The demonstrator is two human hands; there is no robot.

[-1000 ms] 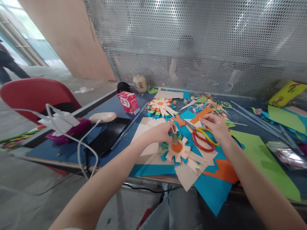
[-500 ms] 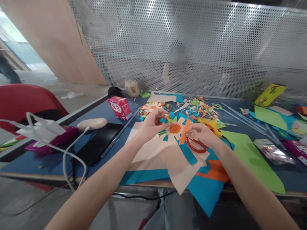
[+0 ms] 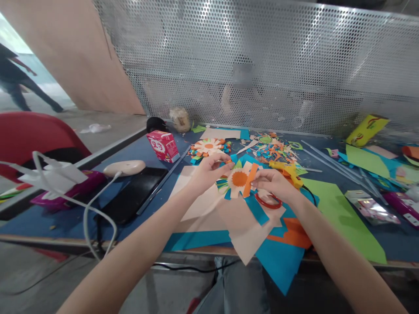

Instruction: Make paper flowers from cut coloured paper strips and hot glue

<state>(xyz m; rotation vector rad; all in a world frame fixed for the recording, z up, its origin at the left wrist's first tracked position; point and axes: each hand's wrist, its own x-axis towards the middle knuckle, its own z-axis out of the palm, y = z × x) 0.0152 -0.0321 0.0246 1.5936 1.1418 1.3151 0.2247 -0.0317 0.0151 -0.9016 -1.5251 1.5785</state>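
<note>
Bare forearms run to a bare left hand [image 3: 206, 172] and right hand [image 3: 274, 183], with grey-blue jeans [image 3: 240, 283] over the lap.

Blue table [image 3: 134, 151] holds paper sheets [image 3: 340, 213], scraps [image 3: 271, 150], 1 red carton [image 3: 163, 146].

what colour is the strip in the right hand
Orange. The strip pinched by the right hand crosses the paper flower; the head view shows it best.

The flower [image 3: 238, 179] has cream petals, an orange centre and blue and green tips; the strip [image 3: 250, 179] across it is orange. The scissors [image 3: 268, 202] are red, the surface [image 3: 137, 150] dark blue, and the sheet [image 3: 340, 213] at right lime green.
</note>
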